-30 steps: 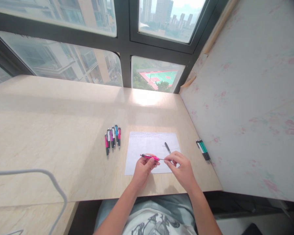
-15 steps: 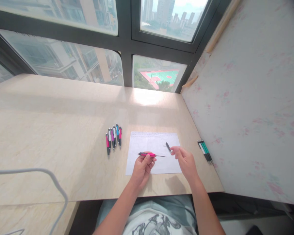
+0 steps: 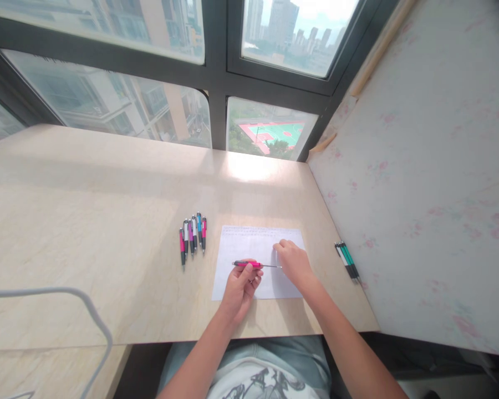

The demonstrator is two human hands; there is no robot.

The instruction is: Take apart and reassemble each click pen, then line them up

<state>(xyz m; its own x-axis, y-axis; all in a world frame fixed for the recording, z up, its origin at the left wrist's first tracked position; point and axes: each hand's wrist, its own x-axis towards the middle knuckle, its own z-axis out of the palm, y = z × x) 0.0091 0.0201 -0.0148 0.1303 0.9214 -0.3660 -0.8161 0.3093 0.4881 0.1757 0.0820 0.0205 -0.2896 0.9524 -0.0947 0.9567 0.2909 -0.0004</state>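
Observation:
My left hand (image 3: pixel 242 285) pinches a pink ballpoint pen (image 3: pixel 246 264) with its front grip off. The thin refill (image 3: pixel 270 266) sticks out bare to the right. Over the right half of the written-on paper (image 3: pixel 233 282), my right hand (image 3: pixel 295 265) is turned palm down with its fingers curled together. A thin pale line shows below its fingertips, too small to name. The dark pen grip seen lying there earlier is hidden, so I cannot tell whether the fingers hold it.
Several pens (image 3: pixel 194 230) in pink, white, purple and blue lie in a row left of the paper. White and green pens (image 3: pixel 346 260) lie by the papered wall (image 3: pixel 419 221). A grey cable (image 3: pixel 87 302) loops at the lower left; the window frame (image 3: pixel 218 83) stands behind the table.
My right hand has moved left and turned palm down, covering the spot of the dark pen grip. My left hand keeps the pink pen in nearly the same place.

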